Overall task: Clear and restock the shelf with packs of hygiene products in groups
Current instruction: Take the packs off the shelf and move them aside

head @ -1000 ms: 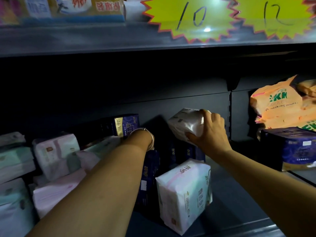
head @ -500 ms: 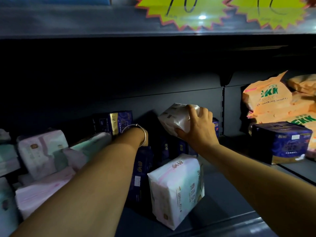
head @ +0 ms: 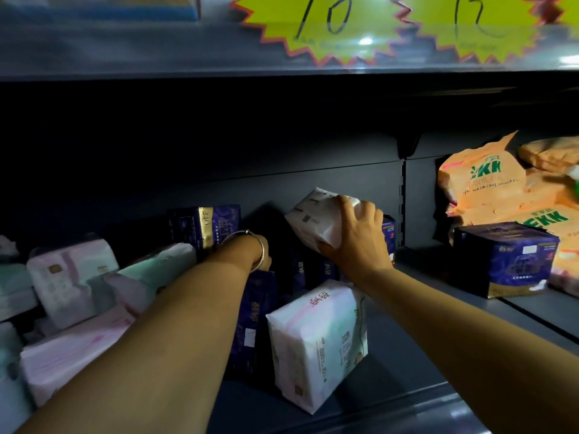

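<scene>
My right hand [head: 355,238] grips a white pack [head: 316,219], tilted, above a row of dark blue packs [head: 300,270] at the back of the shelf [head: 407,349]. My left forearm reaches deep into the shelf; the wrist wears a silver bangle [head: 250,245] and the left hand is hidden behind the wrist and a dark blue pack [head: 255,311]. Another white and pink pack [head: 319,339] stands upright near the shelf's front. A blue and gold pack [head: 205,225] stands further back.
Pale pink and green packs [head: 72,280] are piled at the left. A dark blue box [head: 504,258] and orange bags [head: 488,183] sit in the right bay. Yellow price stars [head: 329,23] hang on the upper shelf edge.
The white pack in my right hand has shifted slightly lower and to the left over the blue packs. My left arm stays reaching into the back.
</scene>
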